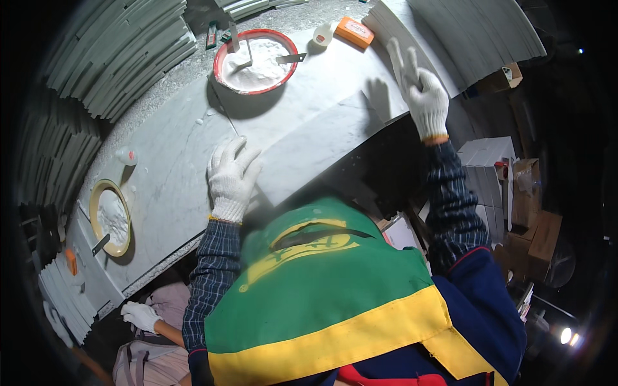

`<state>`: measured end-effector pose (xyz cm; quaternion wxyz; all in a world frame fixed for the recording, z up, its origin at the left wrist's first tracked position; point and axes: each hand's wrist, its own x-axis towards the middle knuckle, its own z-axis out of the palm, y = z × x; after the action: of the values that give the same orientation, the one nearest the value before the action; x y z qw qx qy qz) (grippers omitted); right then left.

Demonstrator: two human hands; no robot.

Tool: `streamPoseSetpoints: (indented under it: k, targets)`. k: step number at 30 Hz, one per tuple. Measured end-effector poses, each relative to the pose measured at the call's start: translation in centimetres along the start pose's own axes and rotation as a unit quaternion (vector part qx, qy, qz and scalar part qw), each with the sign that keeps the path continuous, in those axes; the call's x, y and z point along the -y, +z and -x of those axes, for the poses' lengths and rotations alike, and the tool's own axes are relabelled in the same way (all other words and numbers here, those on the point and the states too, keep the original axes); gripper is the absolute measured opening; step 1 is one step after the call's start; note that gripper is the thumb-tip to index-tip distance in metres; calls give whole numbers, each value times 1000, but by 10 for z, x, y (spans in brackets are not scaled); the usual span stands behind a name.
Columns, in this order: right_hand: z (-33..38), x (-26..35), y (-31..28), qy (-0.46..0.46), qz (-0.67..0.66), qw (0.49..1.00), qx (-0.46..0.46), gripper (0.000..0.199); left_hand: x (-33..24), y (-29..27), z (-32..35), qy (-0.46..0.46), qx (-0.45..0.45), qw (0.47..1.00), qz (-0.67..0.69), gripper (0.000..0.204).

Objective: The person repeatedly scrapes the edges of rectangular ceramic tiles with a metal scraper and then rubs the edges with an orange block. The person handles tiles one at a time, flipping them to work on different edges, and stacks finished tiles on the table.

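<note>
My left hand (233, 177), in a white knitted glove, lies with fingers apart on a pale, grey-veined marble-look slab (174, 167), close to its near edge. A seam runs away from those fingertips toward a red-rimmed bowl (215, 72) of white powder or paste, where putty knives (291, 58) rest. My right hand (425, 96), gloved alike, is raised at the right beside a leaning row of large slabs (444, 38). Two of its fingers stretch out and the others bend; nothing shows in it. Its shadow falls on another slab (322, 145).
A white bottle (323, 35) and an orange box (355, 33) stand right of the bowl. At left sit a cream bowl (94, 199) of white material and stacked slabs (122, 58). A co-worker's gloved hand (141, 316) shows lower left. Cartons (489, 161) stand at right.
</note>
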<state>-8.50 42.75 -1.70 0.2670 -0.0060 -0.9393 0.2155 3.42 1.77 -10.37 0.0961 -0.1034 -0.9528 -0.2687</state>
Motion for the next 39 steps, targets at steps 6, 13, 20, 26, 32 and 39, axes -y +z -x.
streamPoseSetpoints:
  k: [6,13,20,26,32,39]
  targets:
    - [111,88,6,-260,48,942,206,51,2,-2,-1,4,-9,1000,17,26]
    - [153,97,21,-203,50,934,289,56,-2,-4,-5,9,-5,1000,9,27]
    - [121,20,0,96,-15,985,142,17,3,1,-2,-3,-31,999,32,28]
    - [31,-16,-13,57,-48,997,-12,23,9,9,2,-97,-160,979,79,38]
    - [-9,-12,7,-86,157,982,60,67,9,3,5,-110,-200,967,112,44]
    - [71,65,9,-259,-39,937,233,59,10,4,7,-131,-183,970,97,43]
